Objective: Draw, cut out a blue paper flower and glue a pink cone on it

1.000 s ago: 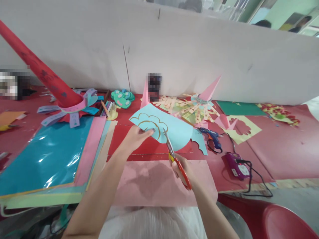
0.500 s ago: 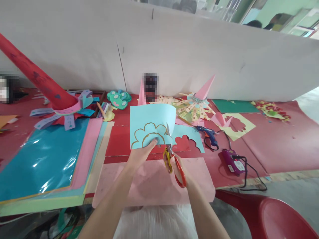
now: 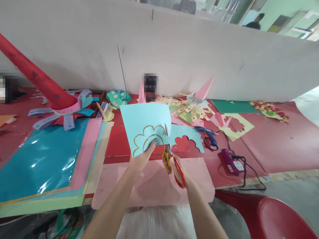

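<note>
My left hand (image 3: 143,156) pinches the lower edge of a light blue sheet of paper (image 3: 147,116), its thumb on the front face. A scalloped flower outline in brown line is drawn on the sheet's lower half. My right hand (image 3: 175,162) grips scissors (image 3: 178,171) with one red and one yellow handle. Their blades point upward at the sheet's right edge, beside the drawn scallops. Behind the scissors, on a red sheet (image 3: 117,141), lies another light blue piece (image 3: 195,134) with a scalloped cutout. A pink board (image 3: 154,186) lies below my hands.
At right are a blue glue gun (image 3: 209,132), a purple power strip (image 3: 233,162) with black cords, and a yellow sheet (image 3: 238,131) with a cutout. Paper cone hats, one red (image 3: 47,86), one pink (image 3: 204,89), stand behind. Coloured sheets (image 3: 47,159) lie left; a red chair (image 3: 281,215) stands front right.
The held blue sheet has turned counterclockwise, its lower left corner dropping and its top shifting left. The scissors have moved slightly left; the blades stay at the sheet's right edge.
</note>
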Motion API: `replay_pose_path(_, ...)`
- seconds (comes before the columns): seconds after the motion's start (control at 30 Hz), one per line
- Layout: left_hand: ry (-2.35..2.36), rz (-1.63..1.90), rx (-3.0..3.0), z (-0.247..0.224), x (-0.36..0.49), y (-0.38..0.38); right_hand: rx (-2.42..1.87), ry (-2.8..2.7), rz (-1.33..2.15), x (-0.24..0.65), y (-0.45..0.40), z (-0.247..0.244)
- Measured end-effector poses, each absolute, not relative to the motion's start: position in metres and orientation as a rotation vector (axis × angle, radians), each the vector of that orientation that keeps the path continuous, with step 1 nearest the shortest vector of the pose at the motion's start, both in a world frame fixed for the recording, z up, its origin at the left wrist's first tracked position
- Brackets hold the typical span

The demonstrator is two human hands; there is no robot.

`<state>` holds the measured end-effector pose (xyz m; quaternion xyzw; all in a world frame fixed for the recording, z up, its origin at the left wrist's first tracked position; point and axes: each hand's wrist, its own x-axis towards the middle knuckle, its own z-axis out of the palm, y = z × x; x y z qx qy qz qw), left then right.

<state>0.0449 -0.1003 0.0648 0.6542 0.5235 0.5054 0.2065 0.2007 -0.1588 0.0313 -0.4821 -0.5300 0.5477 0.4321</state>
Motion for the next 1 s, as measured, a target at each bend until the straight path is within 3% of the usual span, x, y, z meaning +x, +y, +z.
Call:
replay_pose_path(0.6, 1.596, 1.294, 1.709, 0.054, 0.045, -0.107, -1.242, -1.258, 1.363, 0.188, -0.160, 0.041)
replay_pose_path(1.0, 1.616, 1.247, 1.462, 0.074, 0.063, -0.120, -1.307, -1.144, 1.368, 0.176, -0.162, 0.046)
